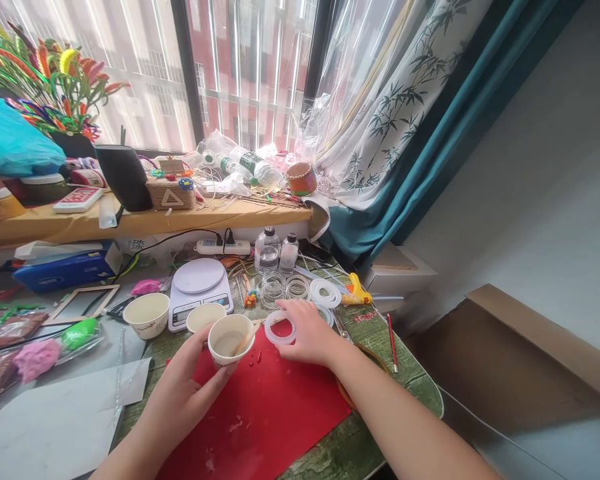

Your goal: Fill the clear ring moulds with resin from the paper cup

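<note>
My left hand (195, 377) is closed around a paper cup (219, 357) above the red sheet (275, 413). Cloudy liquid and a wooden stick (243, 342) are inside this cup, the stick leaning on its rim. Between the fingers of my right hand (307, 333) is a translucent ring-shaped silicone mold (267, 333), held just right of the cup and apart from it. A few red drops (259, 358) lie on the sheet beneath. Behind the held cup stands another paper cup (205, 315), partly hidden.
A kitchen scale (200, 277) and a third paper cup (147, 317) stand at the left. Two bottles (269, 250), several stacked rings (325, 293) and a yellow glue gun (357, 289) are behind my right hand. A red pencil (392, 340) lies near the right edge.
</note>
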The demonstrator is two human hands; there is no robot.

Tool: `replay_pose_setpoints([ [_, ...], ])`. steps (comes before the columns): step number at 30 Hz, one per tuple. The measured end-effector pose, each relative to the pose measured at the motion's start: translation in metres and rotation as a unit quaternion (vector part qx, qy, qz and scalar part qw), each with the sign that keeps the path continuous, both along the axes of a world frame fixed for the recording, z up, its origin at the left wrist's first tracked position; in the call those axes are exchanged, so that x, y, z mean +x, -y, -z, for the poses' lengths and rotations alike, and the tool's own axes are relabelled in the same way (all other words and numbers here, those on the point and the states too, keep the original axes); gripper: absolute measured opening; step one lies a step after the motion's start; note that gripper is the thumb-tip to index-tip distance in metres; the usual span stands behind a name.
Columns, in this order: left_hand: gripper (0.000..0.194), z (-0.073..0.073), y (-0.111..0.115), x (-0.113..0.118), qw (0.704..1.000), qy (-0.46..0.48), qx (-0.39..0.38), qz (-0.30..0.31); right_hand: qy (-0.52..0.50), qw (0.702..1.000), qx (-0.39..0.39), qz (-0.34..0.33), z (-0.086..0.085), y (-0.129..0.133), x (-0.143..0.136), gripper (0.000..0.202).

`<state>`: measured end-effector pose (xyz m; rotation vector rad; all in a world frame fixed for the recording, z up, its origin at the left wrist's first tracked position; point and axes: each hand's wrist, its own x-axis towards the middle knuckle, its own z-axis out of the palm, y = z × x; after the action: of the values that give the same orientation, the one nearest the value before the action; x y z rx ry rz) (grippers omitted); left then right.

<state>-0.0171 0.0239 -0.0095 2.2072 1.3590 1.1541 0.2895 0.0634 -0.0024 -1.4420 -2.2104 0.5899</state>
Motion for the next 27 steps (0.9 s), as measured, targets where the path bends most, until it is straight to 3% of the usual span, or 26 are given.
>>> replay_pose_setpoints([
  [27, 0.050, 0.000, 0.001, -0.001, 1.000, -0.001, -0.011, 0.002, 0.016, 0.996, 0.003, 0.091, 0.006, 0.001, -0.017, 0.072],
])
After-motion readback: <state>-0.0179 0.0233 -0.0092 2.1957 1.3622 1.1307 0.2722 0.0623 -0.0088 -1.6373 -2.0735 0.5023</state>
